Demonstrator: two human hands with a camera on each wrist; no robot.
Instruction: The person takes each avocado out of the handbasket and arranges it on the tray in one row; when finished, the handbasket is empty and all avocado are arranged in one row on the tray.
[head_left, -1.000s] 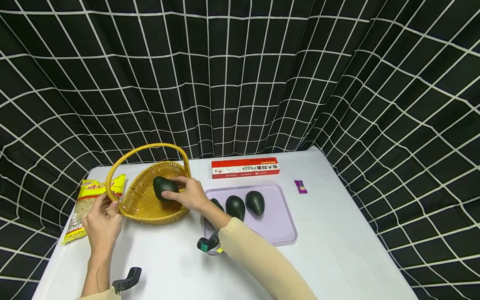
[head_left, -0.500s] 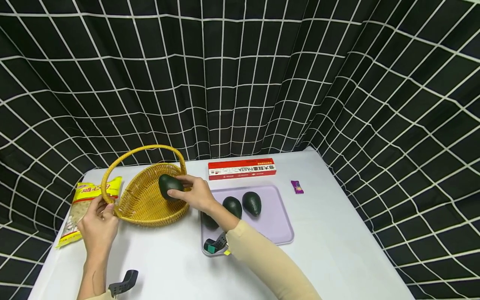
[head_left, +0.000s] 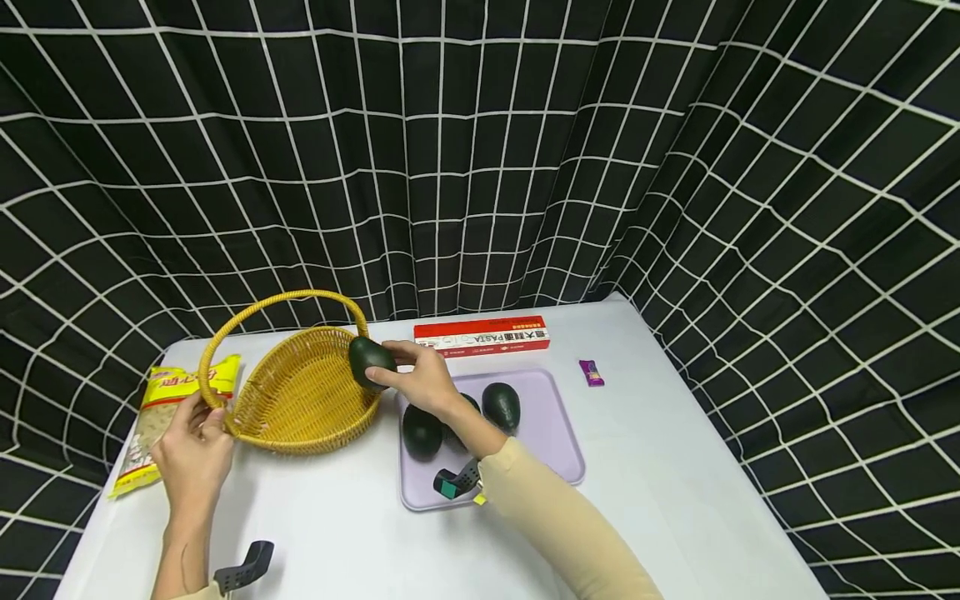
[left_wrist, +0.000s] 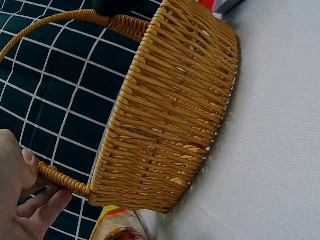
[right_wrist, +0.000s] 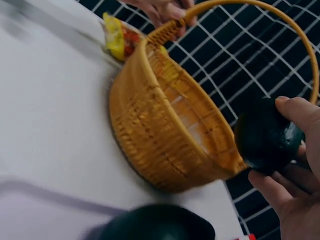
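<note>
My right hand [head_left: 420, 375] grips a dark green avocado [head_left: 370, 363] at the right rim of a yellow wicker basket [head_left: 300, 400]. Thumb and fingers wrap the same avocado [right_wrist: 267, 135] in the right wrist view, beside the arched handle. With my left hand [head_left: 195, 446] I hold the lower left end of the basket's handle [left_wrist: 65, 181]. The basket's inside shows bare weave. On a pale purple tray [head_left: 551, 442] lie several more avocados, one in front [head_left: 422, 432], one at right [head_left: 501, 406] and one partly hidden by my right wrist.
A yellow bag of food [head_left: 161, 404] lies left of the basket, behind my left hand. A red pasta box [head_left: 482, 335] lies behind the tray. Farther right is a small purple packet [head_left: 591, 372]. A black gridded curtain [head_left: 480, 167] borders the white table.
My right hand has carried the avocado from over the basket's middle rightward to its right rim. My left hand keeps its hold on the handle. The whole view has shifted slightly.
</note>
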